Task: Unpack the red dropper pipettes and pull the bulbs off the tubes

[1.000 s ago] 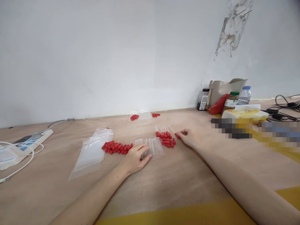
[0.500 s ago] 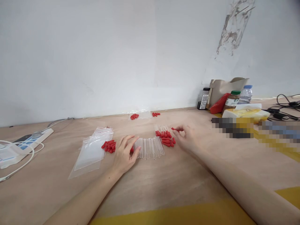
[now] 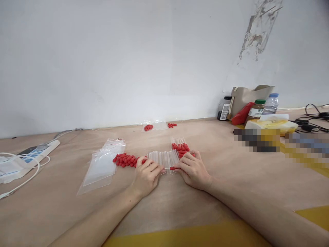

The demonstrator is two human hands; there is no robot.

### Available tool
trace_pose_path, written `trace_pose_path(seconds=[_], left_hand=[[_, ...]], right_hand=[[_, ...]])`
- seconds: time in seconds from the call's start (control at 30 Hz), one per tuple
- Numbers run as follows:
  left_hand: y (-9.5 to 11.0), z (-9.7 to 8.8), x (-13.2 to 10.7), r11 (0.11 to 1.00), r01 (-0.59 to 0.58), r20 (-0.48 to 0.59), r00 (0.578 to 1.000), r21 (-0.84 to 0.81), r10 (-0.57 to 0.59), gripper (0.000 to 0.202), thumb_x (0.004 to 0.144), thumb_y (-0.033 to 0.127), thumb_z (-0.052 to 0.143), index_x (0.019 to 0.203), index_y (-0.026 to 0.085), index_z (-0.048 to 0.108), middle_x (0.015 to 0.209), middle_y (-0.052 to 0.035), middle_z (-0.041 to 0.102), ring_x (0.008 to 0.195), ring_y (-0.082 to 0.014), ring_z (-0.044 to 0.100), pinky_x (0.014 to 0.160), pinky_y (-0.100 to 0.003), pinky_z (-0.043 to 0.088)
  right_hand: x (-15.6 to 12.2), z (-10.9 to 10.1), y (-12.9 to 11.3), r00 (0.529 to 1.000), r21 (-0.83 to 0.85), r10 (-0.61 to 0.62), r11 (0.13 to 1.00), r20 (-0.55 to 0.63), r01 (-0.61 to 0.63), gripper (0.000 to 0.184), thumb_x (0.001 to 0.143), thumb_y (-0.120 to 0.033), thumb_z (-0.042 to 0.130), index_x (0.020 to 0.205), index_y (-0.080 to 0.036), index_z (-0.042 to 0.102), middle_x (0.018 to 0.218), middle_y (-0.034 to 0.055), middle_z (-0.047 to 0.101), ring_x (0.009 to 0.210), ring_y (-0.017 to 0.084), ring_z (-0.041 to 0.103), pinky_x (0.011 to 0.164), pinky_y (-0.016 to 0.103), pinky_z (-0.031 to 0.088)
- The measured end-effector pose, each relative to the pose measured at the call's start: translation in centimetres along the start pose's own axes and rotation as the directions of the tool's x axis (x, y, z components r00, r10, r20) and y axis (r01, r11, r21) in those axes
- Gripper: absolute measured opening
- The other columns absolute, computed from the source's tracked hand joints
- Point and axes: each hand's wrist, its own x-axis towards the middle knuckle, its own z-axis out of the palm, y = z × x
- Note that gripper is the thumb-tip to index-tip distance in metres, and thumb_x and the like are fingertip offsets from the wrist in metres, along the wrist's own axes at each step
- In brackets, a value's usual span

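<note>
My left hand (image 3: 148, 173) is closed in a pinch on a thin clear dropper tube (image 3: 167, 168), held level. In the fingers of my right hand (image 3: 194, 171) is a red rubber dropper bulb (image 3: 172, 168), which meets the tube's right end. Just behind both hands lies a row of clear tubes (image 3: 162, 157). A heap of loose red bulbs (image 3: 126, 160) is to the left, partly covered by my left hand. Behind my right hand are several tubes with red bulbs on them (image 3: 180, 146), and my fingers hide part of that group.
Clear plastic bags (image 3: 101, 168) lie at the left, near a power strip (image 3: 38, 151) and white cable. Another bag with red bulbs (image 3: 148, 127) is by the wall. At the right stand a tissue pack (image 3: 272, 126), a green-lidded jar (image 3: 255, 111) and bottles.
My right hand has brought a red bulb leftward and nearer to me. My left hand has moved right, off the bulb heap, and now holds a tube against that bulb.
</note>
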Motion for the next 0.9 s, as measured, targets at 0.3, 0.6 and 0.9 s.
trace_pose_path(seconds=[0.3,0.6,0.9], left_hand=[[-0.2,0.1,-0.5,0.999,-0.017,-0.013,1.0,-0.042,0.017,0.016,0.083,0.02,0.048,0.076,0.02,0.062,0.062,0.0003,0.061,0.065,-0.0139,0.051,0.076,-0.036,0.031],[-2.9,-1.3,-0.1,0.93,0.359,-0.057,0.93,-0.072,-0.364,0.024,0.086,0.02,0.038,0.097,0.02,0.06,0.079,-0.0032,0.056,0.066,-0.0132,0.053,0.058,-0.024,0.042],[-2.8,1.4,0.5,0.97,0.216,-0.07,0.972,-0.113,-0.224,0.025,0.084,0.012,0.036,0.097,0.015,0.058,0.077,-0.0038,0.054,0.066,-0.0131,0.053,0.059,-0.024,0.044]], right_hand=[[-0.2,-0.9,-0.4,0.997,0.032,0.002,0.999,0.082,-0.005,0.015,0.082,-0.024,0.048,0.077,-0.021,0.063,0.064,-0.0006,0.056,0.071,0.013,0.045,0.084,0.037,0.023],[-1.3,-1.1,9.1,0.657,0.335,0.751,0.636,-0.063,-0.695,0.03,0.077,-0.036,0.048,0.097,-0.015,0.056,0.074,0.0035,0.058,0.055,0.011,0.045,0.053,0.025,0.036],[-1.9,0.1,9.3,0.536,0.262,0.821,0.483,0.196,-0.836,0.015,0.064,-0.021,0.055,0.076,-0.016,0.063,0.064,0.0029,0.063,0.054,0.012,0.054,0.052,0.024,0.042]])
